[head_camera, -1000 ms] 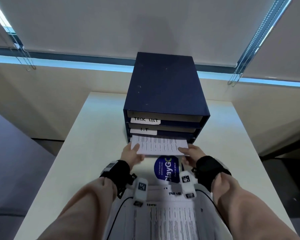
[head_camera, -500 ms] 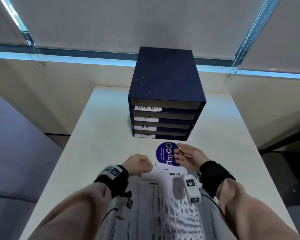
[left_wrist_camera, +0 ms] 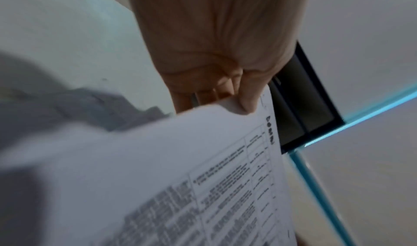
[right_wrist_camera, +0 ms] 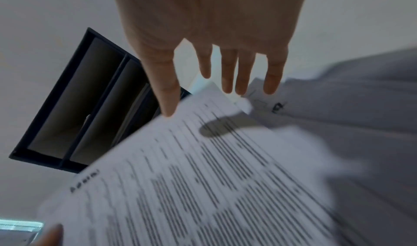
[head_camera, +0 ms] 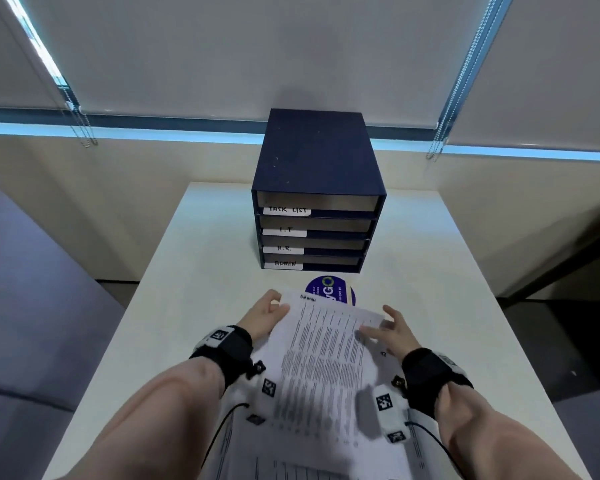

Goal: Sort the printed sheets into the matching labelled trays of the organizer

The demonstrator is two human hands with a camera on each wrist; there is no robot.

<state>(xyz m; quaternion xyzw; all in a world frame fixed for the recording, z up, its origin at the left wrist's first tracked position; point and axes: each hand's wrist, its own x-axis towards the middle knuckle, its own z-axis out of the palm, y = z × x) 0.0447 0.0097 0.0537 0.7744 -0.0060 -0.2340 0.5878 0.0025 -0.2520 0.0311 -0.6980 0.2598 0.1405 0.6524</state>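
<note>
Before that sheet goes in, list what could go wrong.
1. Only the left hand pinches the sheet, at one corner; the right hand is open, so the sheet may sag or buckle at the slot.
2. Its heading seems to read ADMIN, but blurred; the ADMIN tray is the lowest and shallow, easily confused with H.R. above.

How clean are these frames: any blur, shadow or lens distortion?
Head view: sharp, wide-angle bend at the edges, tray labels on the dark blue organizer legible. Left wrist: the printed white sheet smears toward its near end. Right wrist: sheet text streaked; right hand shadows it.
</note>
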